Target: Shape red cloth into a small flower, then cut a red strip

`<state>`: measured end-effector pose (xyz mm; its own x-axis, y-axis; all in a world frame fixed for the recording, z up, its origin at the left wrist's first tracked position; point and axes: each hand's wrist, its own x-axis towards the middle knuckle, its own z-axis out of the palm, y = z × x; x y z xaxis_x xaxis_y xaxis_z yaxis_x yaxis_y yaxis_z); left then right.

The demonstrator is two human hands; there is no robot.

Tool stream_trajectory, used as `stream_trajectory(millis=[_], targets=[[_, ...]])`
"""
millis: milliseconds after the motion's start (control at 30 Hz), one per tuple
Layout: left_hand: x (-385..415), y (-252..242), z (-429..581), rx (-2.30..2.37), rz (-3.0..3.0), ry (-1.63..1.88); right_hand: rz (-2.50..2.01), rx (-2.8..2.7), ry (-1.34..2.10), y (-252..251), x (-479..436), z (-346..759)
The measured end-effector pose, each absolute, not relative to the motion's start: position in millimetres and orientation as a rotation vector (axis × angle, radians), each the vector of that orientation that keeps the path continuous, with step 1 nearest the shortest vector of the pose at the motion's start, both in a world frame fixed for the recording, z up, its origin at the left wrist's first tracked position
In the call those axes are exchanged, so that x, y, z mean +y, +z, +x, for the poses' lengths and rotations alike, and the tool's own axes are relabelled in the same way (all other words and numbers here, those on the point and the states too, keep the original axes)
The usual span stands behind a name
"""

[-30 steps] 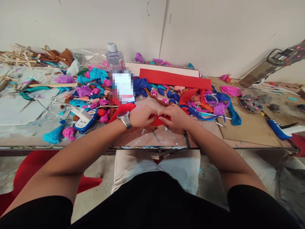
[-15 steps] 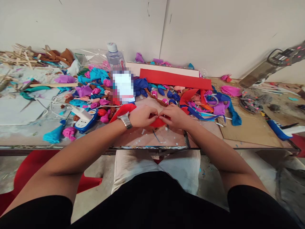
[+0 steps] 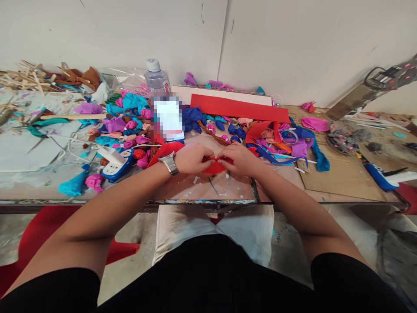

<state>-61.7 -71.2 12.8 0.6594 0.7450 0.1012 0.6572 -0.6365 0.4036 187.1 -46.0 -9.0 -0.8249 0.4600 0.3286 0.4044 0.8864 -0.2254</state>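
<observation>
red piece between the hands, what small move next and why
I'd probably pinch the red piece a little more firmly, since the left hand and right hand grip it close together and part of it shows below them.

The light is quite even and soft, and it seems to come from above, because only a weak shadow lies on the desk (image 3: 224, 191) below my fingers (image 3: 207, 152). The phone screen (image 3: 167, 115) glares almost white, with coarse pixel blocks around it. My black shirt (image 3: 208, 269) loses all details. Toward the right edge, the grey bottle (image 3: 355, 95) looks stretched and a little blurred.
</observation>
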Motion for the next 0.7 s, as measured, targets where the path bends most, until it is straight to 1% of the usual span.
stream_trajectory(millis=[400,700], targets=[[-69.9,6.2,-60.6,1.116,2.575,0.436,-0.624,-2.685,0.191,-6.9,-45.4,187.1],[-70.3,9.9,-61.5,1.079,2.485,0.450,-0.598,-2.686,0.223,-4.3,-46.9,187.5]])
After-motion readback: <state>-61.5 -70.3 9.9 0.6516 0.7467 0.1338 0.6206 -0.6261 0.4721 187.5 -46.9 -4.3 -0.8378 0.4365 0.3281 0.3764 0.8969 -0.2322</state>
